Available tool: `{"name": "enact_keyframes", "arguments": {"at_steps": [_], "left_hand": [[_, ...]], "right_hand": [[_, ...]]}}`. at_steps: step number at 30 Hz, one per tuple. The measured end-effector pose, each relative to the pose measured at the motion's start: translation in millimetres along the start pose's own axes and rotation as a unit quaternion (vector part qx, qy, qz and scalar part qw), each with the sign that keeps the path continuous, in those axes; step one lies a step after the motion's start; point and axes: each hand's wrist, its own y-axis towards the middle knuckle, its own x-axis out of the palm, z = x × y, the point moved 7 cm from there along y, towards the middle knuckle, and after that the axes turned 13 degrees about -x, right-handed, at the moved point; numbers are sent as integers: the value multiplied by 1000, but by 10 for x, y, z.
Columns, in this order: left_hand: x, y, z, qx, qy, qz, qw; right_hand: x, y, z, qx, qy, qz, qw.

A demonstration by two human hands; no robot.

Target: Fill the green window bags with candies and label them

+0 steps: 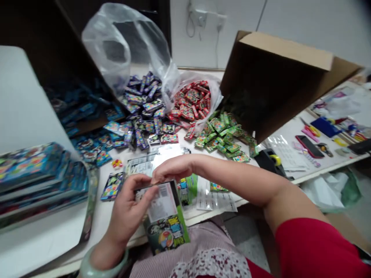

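My left hand is closed around a flat printed cardboard box, black and green with a white label. The thumb lies on its front and the box leans towards my lap. Over its top edge bends my right hand, its fingers drawn together against the upper left corner. What they pinch there is hidden. Just behind the hands lie flat printed cartons and a green printed pack. A small dark packet lies to the left of my left hand.
Heaps of purple packets, red packets in a clear plastic bag, and green packets cover the table's back. A tipped cardboard box stands right, near a tape dispenser and phone. Stacked boxes stand left.
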Motion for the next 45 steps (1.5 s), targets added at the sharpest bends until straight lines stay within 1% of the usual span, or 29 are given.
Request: {"name": "enact_keyframes", "arguments": {"at_steps": [2,4,5,6,7,8,9,10,11,12,13,14,15,17,19,21,23,25,27,29,30,31,33,34,36,38,39,42,45], "left_hand": [[22,42,-16,-32,-6,-19,999],[-20,73,-76,-80,-25,-10,996],[-75,89,-138,-114,-41,10,993],[-155,106,-222,-152,-62,40,986],[-252,122,-326,-191,-88,78,974],[-347,138,-448,-231,-120,115,959],[-434,154,-573,-265,-156,149,940],[-496,174,-692,-293,-192,175,920],[-524,199,-798,-314,-226,187,903],[-523,225,-880,-328,-254,190,890],[-493,247,-937,-337,-275,184,881],[-446,260,-969,-339,-290,176,877],[-390,260,-981,-338,-299,167,877],[-273,223,-980,-333,-304,148,880],[-208,147,-999,-332,-289,138,887],[-204,65,-1060,-340,-234,116,903],[-262,12,-1116,-326,-140,89,931],[-357,-3,-1105,-273,-14,84,958],[-431,1,-975,-190,98,114,970],[-398,2,-745,-109,139,138,975],[-327,5,-615,-78,121,129,981],[-219,14,-500,-67,79,100,990],[124,43,-343,-109,-26,-26,993],[306,46,-282,-140,-87,-87,983],[598,47,-191,-188,-211,-165,945],[755,48,-173,-215,-302,-186,910],[789,43,-193,-227,-337,-183,895],[791,-11,-306,-264,-403,-156,862],[746,-72,-369,-273,-425,-139,852]], "right_hand": [[3,32,85,-1,58,-21,998],[-41,-24,121,-42,81,-9,996],[-116,-103,119,-80,68,25,994],[-240,-233,105,-125,35,83,988],[-409,-425,79,-175,-17,163,971],[-612,-689,46,-222,-80,261,936],[-828,-1026,8,-263,-151,373,877],[-1016,-1387,-7,-288,-210,469,808],[-1190,-1745,13,-291,-253,556,736],[-1341,-2070,50,-271,-298,628,665],[-1470,-2322,95,-234,-345,676,608],[-1591,-2462,141,-192,-392,684,585],[-1705,-2532,192,-154,-426,677,580],[-1880,-2529,293,-111,-463,648,595],[-1964,-2464,366,-113,-463,635,608],[-1972,-2430,413,-131,-453,643,604],[-1926,-2449,461,-143,-441,658,594],[-1813,-2504,495,-185,-412,675,584],[-1627,-2506,501,-268,-366,670,589],[-1386,-2379,482,-347,-319,631,617],[-1250,-2262,467,-372,-304,602,638],[-1106,-2121,450,-390,-293,572,660],[-809,-1816,411,-417,-285,511,695],[-665,-1667,390,-428,-289,483,707],[-409,-1406,346,-438,-322,438,716],[-221,-1210,305,-434,-374,412,709],[-150,-1136,286,-431,-398,403,702],[0,-980,241,-433,-443,377,689],[101,-879,238,-442,-465,353,681]]}}
